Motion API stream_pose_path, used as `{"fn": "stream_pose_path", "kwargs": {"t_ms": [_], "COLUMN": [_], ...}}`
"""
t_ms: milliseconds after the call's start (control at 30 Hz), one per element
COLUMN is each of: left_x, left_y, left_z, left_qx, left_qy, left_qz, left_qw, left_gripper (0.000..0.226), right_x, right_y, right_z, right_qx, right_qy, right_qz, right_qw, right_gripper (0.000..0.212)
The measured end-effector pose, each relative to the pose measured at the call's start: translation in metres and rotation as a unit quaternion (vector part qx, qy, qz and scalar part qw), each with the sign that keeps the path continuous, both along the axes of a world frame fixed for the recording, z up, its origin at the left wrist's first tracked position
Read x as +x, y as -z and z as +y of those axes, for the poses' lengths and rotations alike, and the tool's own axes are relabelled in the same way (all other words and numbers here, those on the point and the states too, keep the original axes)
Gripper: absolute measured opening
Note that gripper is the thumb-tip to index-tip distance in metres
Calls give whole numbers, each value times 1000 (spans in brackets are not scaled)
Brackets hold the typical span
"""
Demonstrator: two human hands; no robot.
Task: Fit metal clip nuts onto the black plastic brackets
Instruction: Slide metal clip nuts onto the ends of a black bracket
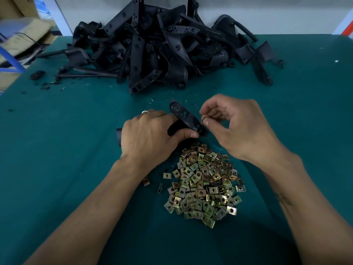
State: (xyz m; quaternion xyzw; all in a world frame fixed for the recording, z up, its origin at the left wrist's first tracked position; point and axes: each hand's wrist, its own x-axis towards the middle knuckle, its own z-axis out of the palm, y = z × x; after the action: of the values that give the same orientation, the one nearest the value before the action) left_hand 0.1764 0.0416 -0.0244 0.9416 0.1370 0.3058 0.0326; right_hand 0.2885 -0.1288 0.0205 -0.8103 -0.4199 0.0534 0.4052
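Left hand (147, 134) has a full grip on a black bracket (186, 117), thumb pressed near its lower end. Right hand (235, 125) pinches something tiny at the bracket's right edge, probably a clip nut (202, 120), too small to be sure. Just below the grip sits the pile of clip nuts (204, 184) on the green bench (57, 150). Further out behind, a heap of brackets (162, 44).

Bracket pile (162, 44) lies behind held bracket (188, 119); clip nuts (206, 184) apparently nearest.
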Motion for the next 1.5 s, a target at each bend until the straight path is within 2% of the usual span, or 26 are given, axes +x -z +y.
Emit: {"fn": "stream_pose_path", "kwargs": {"t_ms": [233, 367, 467, 733, 1100, 1500], "left_x": [0, -1, -1, -1, 0, 0], "left_y": [0, 0, 0, -1, 0, -1], "left_z": [0, 0, 0, -1, 1, 0], "left_qx": [11, 9, 12, 22, 22, 16], "left_qy": [-13, -17, -18, -20, -25, -21], "left_qz": [3, 9, 25, 8, 2, -6], "left_qw": [1000, 1000, 999, 1000, 999, 1000], "left_gripper": [69, 68, 71, 67, 63, 66], "right_x": [-6, -4, -4, -9, -9, -12], "right_y": [2, 0, -1, 4, 2, 5], "right_z": [7, 5, 5, 9, 8, 12], "right_qx": [41, 25, -5, 43, 16, 20], "right_qy": [26, 14, 4, 37, 18, 43], "right_qz": [-3, 11, -15, 13, -5, -21], "right_qw": [999, 1000, 1000, 998, 1000, 999], "right_gripper": [16, 15, 15, 18, 18, 19]}}
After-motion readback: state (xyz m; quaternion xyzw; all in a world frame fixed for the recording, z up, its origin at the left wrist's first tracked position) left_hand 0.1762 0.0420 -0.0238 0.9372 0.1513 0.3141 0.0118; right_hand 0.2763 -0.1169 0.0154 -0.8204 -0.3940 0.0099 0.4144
